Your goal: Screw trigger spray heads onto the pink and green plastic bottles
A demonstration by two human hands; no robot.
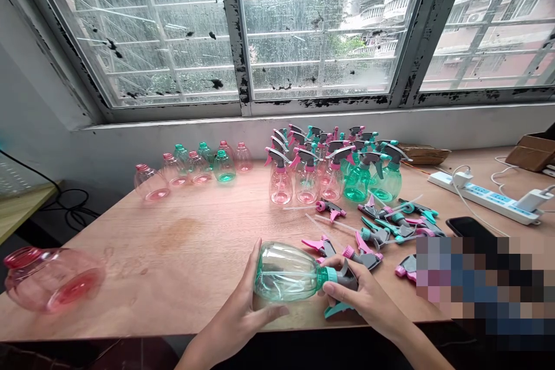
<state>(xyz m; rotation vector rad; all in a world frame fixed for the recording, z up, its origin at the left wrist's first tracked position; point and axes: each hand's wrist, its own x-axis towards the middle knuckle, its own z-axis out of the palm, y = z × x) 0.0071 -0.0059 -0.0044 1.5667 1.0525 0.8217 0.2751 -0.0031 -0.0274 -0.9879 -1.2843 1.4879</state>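
A clear green spray bottle [286, 272] lies sideways in the air over the table's front edge, its base to the left. My left hand [249, 300] cups the base end, thumb below and fingers behind. At the neck, my right hand [359, 289] grips the grey and teal spray head [342, 277] with fingers and thumb around the collar. The dip tube shows inside the bottle. Just beyond my right hand, loose pink and grey spray heads [364, 254] lie on the wood, with teal ones [390, 228] farther back.
Bottles with spray heads [332, 179] stand grouped by the window wall. Open bottles [199, 167] stand at the back left, and a pink bottle [54, 280] is at the near left. On the right are a power strip [485, 196], a phone [470, 228] and a cardboard box [531, 150].
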